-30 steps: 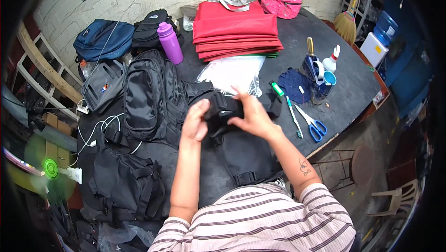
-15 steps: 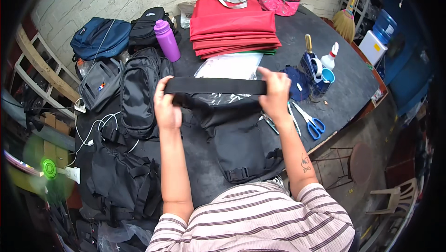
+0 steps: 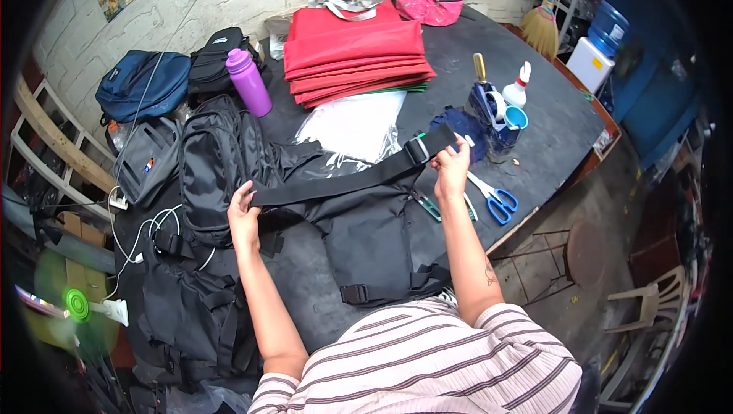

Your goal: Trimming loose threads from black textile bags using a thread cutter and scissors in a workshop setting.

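Note:
A wide black webbing strap is stretched between my hands, slanting up to the right. Its left part is pinched in my left hand, beside a standing black backpack. My right hand grips the strap's other end, just past a dark slide buckle. Under the strap, a black bag lies on the table in front of me, with a side-release buckle at its near edge. Blue-handled scissors rest right of my right hand.
Folded red fabric is stacked at the back, with white plastic packaging before it. A purple bottle stands left of it. A tape dispenser and spray bottle stand at right. More black bags lie at left, near a fan.
The strap has gone from level to slanted, and its slide buckle now shows. My left hand has moved lower and left; my hands are farther apart. The view has shifted slightly.

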Demonstrator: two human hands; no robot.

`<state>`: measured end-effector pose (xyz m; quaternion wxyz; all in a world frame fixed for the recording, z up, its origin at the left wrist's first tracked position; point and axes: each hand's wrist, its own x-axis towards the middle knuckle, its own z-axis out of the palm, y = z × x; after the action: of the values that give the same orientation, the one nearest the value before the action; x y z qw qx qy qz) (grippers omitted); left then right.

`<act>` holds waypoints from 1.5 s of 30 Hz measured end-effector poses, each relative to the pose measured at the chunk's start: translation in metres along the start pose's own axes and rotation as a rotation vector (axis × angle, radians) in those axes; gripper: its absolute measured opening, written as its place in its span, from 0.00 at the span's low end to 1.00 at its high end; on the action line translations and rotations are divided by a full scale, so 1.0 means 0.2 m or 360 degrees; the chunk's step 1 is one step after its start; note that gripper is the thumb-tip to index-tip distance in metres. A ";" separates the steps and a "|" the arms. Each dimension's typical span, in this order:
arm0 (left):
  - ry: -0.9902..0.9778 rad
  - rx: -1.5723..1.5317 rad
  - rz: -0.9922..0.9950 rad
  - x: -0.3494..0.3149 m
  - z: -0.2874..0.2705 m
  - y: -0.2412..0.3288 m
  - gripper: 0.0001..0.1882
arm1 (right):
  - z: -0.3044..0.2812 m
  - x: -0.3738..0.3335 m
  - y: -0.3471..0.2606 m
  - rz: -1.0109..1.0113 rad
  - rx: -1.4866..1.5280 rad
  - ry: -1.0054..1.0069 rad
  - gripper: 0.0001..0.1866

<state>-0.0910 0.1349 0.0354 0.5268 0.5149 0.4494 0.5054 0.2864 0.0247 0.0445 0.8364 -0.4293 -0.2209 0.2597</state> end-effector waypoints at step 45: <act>-0.0528 -0.0388 0.0679 0.05 0.89 0.34 0.06 | -0.20 0.26 0.22 -0.0583 -0.2696 -0.0528 0.12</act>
<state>0.0812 0.1263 0.1146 0.5328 0.6063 0.1746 0.5639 0.3384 0.0545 -0.0065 0.2228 -0.8197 -0.5229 -0.0705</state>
